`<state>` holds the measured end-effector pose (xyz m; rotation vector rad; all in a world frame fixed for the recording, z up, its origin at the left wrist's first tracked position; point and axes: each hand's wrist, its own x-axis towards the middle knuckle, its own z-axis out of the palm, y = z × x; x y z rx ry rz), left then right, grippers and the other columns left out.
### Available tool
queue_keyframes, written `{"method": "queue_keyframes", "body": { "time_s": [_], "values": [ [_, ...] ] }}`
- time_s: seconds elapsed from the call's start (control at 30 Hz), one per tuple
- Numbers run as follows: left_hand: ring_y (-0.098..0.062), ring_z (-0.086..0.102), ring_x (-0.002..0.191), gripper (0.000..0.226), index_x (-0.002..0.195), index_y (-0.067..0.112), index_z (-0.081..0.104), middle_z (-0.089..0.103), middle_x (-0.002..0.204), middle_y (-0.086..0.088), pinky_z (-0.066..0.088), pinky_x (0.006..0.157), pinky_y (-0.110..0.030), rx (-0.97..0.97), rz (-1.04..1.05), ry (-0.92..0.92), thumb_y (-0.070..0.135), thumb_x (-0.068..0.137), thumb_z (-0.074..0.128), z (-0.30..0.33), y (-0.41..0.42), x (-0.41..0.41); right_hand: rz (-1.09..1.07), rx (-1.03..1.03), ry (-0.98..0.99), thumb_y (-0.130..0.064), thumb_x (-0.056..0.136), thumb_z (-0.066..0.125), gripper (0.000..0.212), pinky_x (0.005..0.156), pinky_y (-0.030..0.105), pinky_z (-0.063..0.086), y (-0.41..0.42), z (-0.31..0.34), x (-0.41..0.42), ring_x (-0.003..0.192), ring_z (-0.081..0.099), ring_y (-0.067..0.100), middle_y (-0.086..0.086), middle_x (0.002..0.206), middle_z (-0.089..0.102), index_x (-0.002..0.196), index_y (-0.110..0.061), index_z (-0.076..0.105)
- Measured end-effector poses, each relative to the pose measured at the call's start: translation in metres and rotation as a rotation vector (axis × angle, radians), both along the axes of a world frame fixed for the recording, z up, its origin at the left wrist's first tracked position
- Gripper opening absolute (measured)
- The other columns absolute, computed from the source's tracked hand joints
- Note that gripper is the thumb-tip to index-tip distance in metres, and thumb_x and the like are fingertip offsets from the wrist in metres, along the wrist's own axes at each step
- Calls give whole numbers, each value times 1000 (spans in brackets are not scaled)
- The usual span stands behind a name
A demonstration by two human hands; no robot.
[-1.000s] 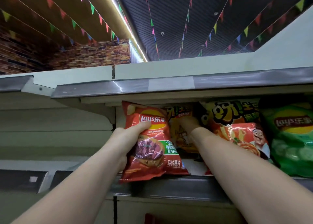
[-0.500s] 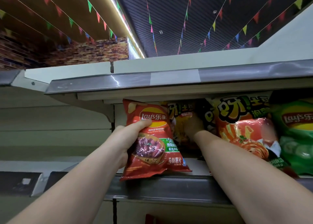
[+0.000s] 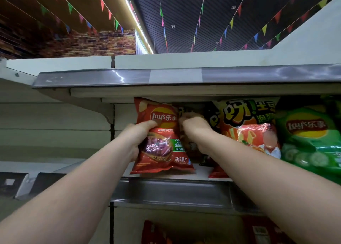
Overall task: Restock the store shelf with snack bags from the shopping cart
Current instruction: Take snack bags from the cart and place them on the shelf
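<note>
here left hand [image 3: 137, 133] grips red bag [image 3: 160, 138] upright on shelf [image 3: 171, 190]

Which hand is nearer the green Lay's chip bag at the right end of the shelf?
Right. The right hand is behind the red Lay's chip bag, two bags short of the green Lay's chip bag; the left hand grips the red bag, farther left.

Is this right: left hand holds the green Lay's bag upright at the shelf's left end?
Wrong colour. In the head view the left hand holds the red Lay's bag upright at the shelf's left end; the green Lay's bag sits untouched far right.
</note>
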<state>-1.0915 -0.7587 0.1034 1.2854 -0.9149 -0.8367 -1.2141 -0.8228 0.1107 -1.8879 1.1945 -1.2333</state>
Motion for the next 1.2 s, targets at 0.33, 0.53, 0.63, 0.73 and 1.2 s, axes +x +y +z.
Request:
{"method": "queue_keyframes", "body": {
  "time_s": [0.33, 0.53, 0.63, 0.73, 1.2],
  "values": [
    [-19, 61, 90, 67, 141, 19, 36, 55, 132, -8, 50, 64, -22, -112, 1, -299, 42, 85, 64, -5, -33, -29, -132, 55, -54, -22, 90, 57, 47, 84, 32, 48, -4, -12, -21, 109, 56, 29, 12, 123, 55, 132, -8, 40],
    [-30, 57, 109, 49, 123, 12, 50, 59, 119, -13, 48, 95, -40, -22, 189, -679, 34, 83, 69, -14, -40, -18, -334, -45, 64, -13, 90, 51, 52, 96, 38, 46, -23, -22, -5, 117, 51, 33, 17, 132, 48, 138, -6, 31],
    [-27, 61, 97, 21, 103, 9, 61, 65, 104, -13, 52, 86, -36, 27, 47, -707, 22, 87, 66, -22, -40, -18, -380, -107, 96, -15, 89, 57, 52, 96, 37, 45, -27, -24, -2, 119, 49, 32, 17, 133, 46, 134, -5, 33],
    [-25, 59, 94, 18, 102, 9, 61, 63, 97, -9, 47, 80, -32, 69, -2, -737, 21, 88, 64, -25, -42, -20, -375, -89, 113, -16, 88, 58, 53, 96, 36, 43, -33, -21, 1, 122, 48, 31, 17, 134, 46, 134, -4, 34],
    [-28, 55, 110, 38, 123, 5, 54, 59, 120, -12, 42, 83, -27, 65, -32, -776, 22, 90, 61, -28, -38, -26, -420, -69, 163, -20, 86, 63, 59, 93, 35, 45, -38, -23, 6, 122, 48, 30, 17, 136, 45, 134, -3, 34]
  ]
}}
